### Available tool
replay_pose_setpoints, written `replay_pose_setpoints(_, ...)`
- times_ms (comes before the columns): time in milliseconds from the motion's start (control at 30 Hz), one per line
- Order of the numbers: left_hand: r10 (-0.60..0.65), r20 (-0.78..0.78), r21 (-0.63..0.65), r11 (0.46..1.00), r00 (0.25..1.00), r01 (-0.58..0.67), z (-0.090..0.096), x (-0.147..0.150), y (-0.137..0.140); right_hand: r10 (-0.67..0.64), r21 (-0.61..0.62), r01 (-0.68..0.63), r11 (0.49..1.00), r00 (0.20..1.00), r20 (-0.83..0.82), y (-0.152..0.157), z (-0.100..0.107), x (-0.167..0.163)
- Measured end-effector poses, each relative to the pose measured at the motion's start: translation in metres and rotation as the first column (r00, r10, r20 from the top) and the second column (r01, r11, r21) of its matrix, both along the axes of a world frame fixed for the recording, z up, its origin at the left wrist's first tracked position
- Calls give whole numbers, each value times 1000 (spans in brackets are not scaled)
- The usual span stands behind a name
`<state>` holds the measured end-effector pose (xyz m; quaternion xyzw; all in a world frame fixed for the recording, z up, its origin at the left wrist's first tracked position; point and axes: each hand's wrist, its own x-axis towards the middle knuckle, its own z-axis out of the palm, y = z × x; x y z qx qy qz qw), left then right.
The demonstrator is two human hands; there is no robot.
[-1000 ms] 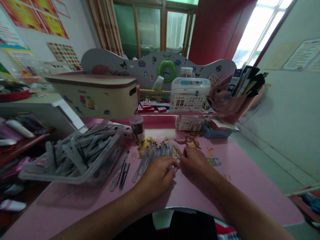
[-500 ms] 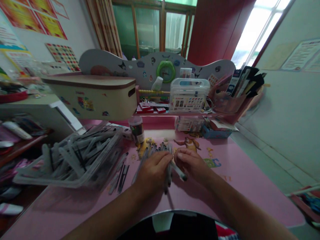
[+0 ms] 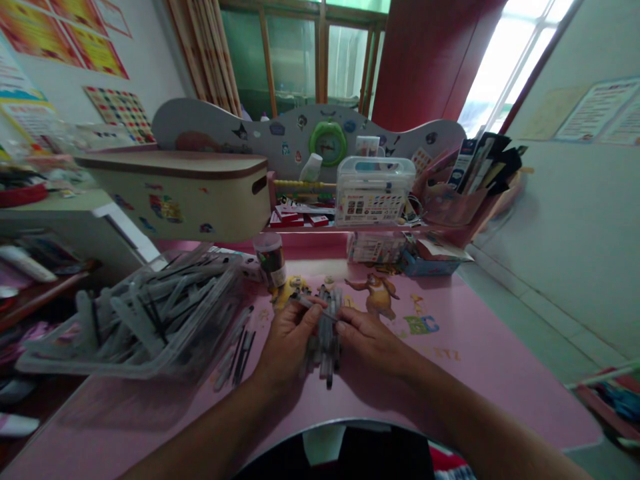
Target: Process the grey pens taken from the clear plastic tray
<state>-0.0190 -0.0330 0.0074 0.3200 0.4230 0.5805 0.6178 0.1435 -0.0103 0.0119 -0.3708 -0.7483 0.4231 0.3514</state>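
Grey pen (image 3: 324, 311), pinched from both sides
Left hand (image 3: 286, 339) and right hand (image 3: 373, 340) angle inward, thumbs and fingers gripping it above bunched pens (image 3: 327, 350).

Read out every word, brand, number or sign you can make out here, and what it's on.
"ABC", probably: blurred colored letters on the pink desk.
Too faint: orange letters nearby.
Too small: label on the clear carrying case; green clock's numbers.
Too blurred: left wall posters, right wall notice.
Pens: no legible print.
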Motion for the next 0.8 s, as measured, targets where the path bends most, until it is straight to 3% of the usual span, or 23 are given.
replay_pose_setpoints(133, -43, 2, -3, 999, 999, 43, -1, -2, 2, 114, -141, -118, 983, 993, -35, 5, -13, 1)
replay_pose_setpoints(233, -64, 14, 5, 998, 998, 64, -3, -1, 2, 111, -259, -162, 952, 974, -199, 6, -24, -1)
replay_pose_setpoints(400, -70, -6, 8, 997, 997, 70, -6, -5, 5, 141, -343, -239, 909, 948, -286, 6, -17, -3)
replay_pose_setpoints(500, -102, -7, 15, 995, 995, 102, -6, -9, 6, 123, -498, -371, 784, 879, -461, 3, -9, -5)
replay_pose_setpoints(600, -130, 41, 11, 991, 991, 130, -5, -9, 4, 31, -630, -424, 650, 844, -536, 0, -8, -8)
replay_pose_setpoints(700, -162, 79, 20, 987, 984, 161, -2, -10, 3, -19, -693, -450, 562, 832, -555, -2, -10, -7)
replay_pose_setpoints(800, -187, -9, 81, 979, 982, 187, 1, -13, 4, 16, -714, -497, 493, 826, -563, -1, -14, -5)
